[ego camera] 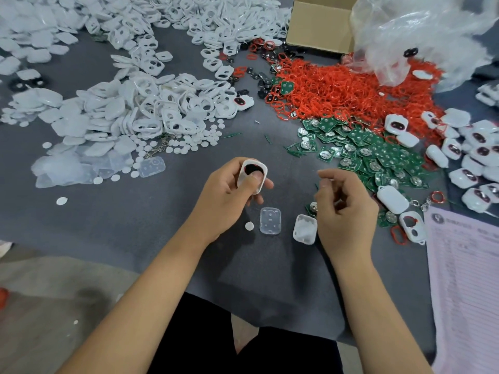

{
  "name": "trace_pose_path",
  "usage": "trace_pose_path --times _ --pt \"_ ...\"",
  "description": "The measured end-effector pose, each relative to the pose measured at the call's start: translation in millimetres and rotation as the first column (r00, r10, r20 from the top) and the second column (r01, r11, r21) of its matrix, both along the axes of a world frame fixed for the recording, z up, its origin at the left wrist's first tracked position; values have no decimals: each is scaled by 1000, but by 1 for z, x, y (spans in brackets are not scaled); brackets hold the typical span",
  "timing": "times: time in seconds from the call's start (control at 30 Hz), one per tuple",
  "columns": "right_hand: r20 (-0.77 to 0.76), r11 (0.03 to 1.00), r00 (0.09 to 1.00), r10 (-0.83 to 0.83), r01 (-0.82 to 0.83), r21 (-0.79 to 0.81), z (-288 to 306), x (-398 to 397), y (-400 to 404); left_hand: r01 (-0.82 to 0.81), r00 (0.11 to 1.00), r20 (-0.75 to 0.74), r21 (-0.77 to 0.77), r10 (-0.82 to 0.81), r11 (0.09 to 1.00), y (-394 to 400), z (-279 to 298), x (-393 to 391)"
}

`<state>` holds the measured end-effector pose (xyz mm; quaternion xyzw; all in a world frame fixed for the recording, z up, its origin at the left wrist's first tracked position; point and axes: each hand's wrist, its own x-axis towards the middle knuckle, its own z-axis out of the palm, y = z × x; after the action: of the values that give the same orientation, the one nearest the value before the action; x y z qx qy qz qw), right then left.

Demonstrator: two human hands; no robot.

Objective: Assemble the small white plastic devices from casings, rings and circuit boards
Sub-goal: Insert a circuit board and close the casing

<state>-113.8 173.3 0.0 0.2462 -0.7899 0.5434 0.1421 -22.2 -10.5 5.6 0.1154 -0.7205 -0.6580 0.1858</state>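
Casings pile (129, 109) left, rings heap (337, 87) right, circuit boards (372, 152) probably before rings

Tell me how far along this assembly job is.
Done: a cluster of closed devices at the right. In hand: the left hand grips a casing with a dark insert; the right hand hovers with curled fingers. Left: big piles of casings, red rings and boards.
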Motion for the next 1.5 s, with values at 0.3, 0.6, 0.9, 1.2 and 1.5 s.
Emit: trace_pose_path --times 0.3,0.6,0.9,1.2,1.5 --pt "11 1000 1000 18 -18 12 0 0 1 38 999 -17 -32 -39 999 -1 -2 -1" --pt "-177 948 961 211 -158 276 2 1 0 42 999 -31 41 -40 998 1 -4 0" --pt "-98 982 993 71 -53 181 3 -1 2 13 1000 -10 264 -10 964 -6 -9 -10" --pt "-103 967 979 174 -150 207 5 0 4 -11 999 -33 325 23 946 -4 -7 -11" --pt "-354 793 803 480 -224 567 -2 28 -22 -41 998 -35 359 57 933 -1 -4 -11"
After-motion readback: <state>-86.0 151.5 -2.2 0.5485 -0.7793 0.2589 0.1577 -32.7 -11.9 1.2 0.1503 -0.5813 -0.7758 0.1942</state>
